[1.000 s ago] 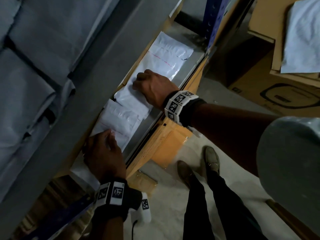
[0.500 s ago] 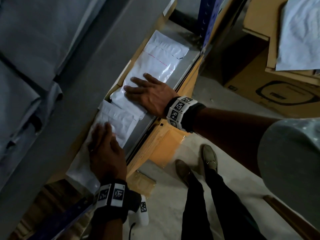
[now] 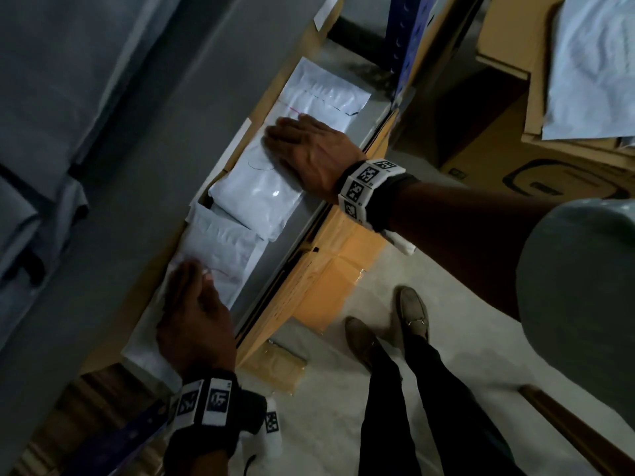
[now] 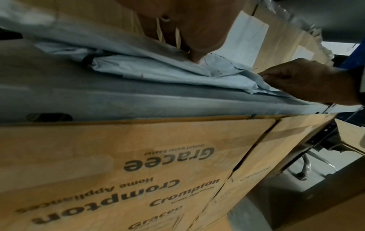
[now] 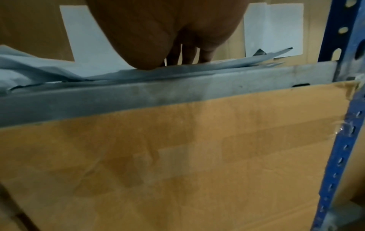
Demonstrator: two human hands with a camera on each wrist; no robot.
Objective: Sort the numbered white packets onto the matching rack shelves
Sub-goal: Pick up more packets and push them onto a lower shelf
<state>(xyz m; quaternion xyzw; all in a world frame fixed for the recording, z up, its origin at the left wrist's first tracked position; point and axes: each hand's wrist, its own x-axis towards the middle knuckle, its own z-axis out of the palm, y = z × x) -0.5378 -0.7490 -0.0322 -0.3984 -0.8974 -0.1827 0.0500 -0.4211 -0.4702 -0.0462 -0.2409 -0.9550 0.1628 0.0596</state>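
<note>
Several white packets lie in an overlapping row on a grey metal rack shelf point(image 3: 305, 214). My right hand point(image 3: 302, 149) lies flat, fingers straight, across the middle packet point(image 3: 257, 194) and the edge of the far packet point(image 3: 323, 94). My left hand point(image 3: 192, 304) rests flat with straight fingers on the near packet point(image 3: 223, 249). In the left wrist view my left fingers point(image 4: 197, 57) press the crumpled packets point(image 4: 158, 68), with the right hand point(image 4: 308, 81) beyond. The right wrist view has my right hand point(image 5: 187, 57) pressing packets point(image 5: 59, 68) above the shelf lip point(image 5: 177, 93).
Brown cardboard boxes point(image 3: 326, 269) fill the space under the shelf and stand behind the packets. A blue perforated upright point(image 3: 409, 39) borders the shelf's far end. Another grey shelf point(image 3: 137, 166) hangs above. Boxes with a white packet point(image 3: 591, 63) stand at the right. My shoes point(image 3: 388, 324) are on the floor.
My right hand went from a curled fist to flat fingers and slid further along the shelf onto the far packet. My left hand flattened on the near packet.
</note>
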